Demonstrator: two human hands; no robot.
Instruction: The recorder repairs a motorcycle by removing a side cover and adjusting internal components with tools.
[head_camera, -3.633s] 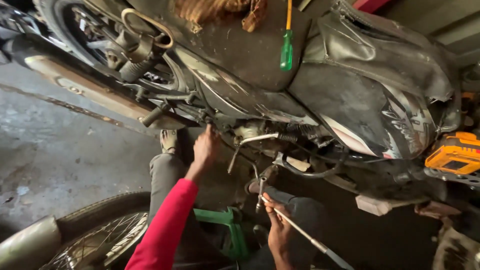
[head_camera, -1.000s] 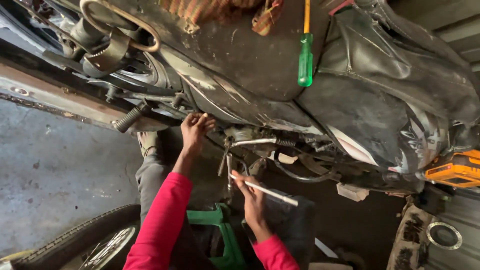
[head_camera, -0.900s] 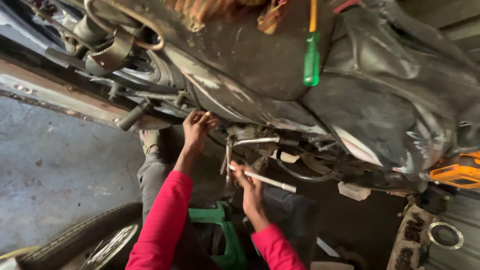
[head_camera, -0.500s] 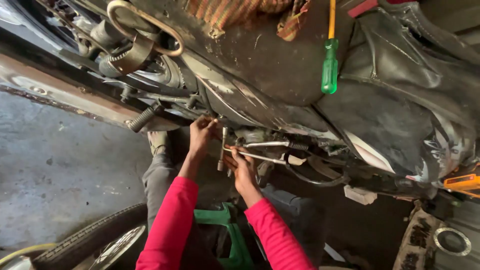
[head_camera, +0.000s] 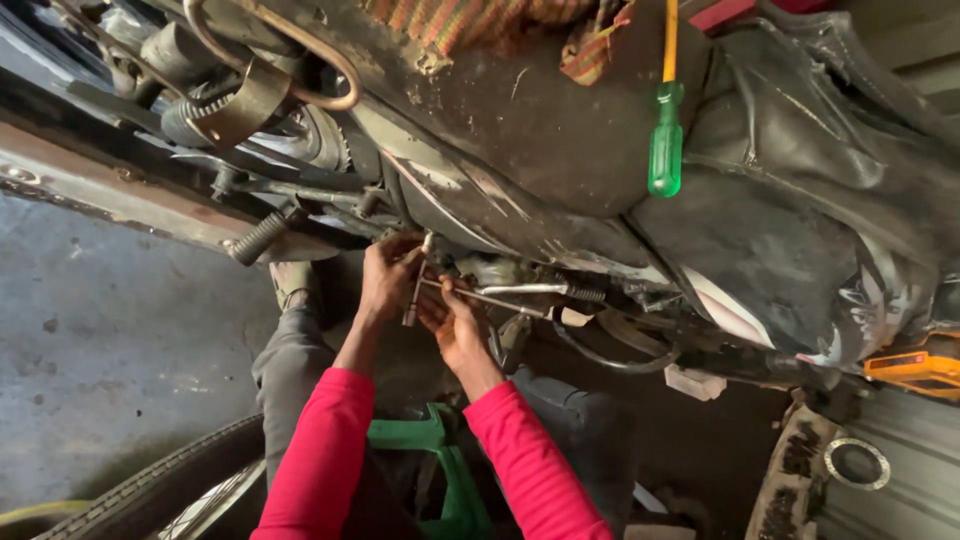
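Red-sleeved hands have met under the motorcycle (head_camera: 560, 190): left hand (head_camera: 385, 280) now closed on a metal tool (head_camera: 415, 285), right hand (head_camera: 450, 320) closed steadying its crossbar (head_camera: 500, 298).

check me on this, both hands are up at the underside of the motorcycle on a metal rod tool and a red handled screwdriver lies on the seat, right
Not quite: the head view shows the screwdriver on the seat has a green handle, not red. The rest holds: the left hand and right hand are both up at the motorcycle's underside on a metal rod tool.
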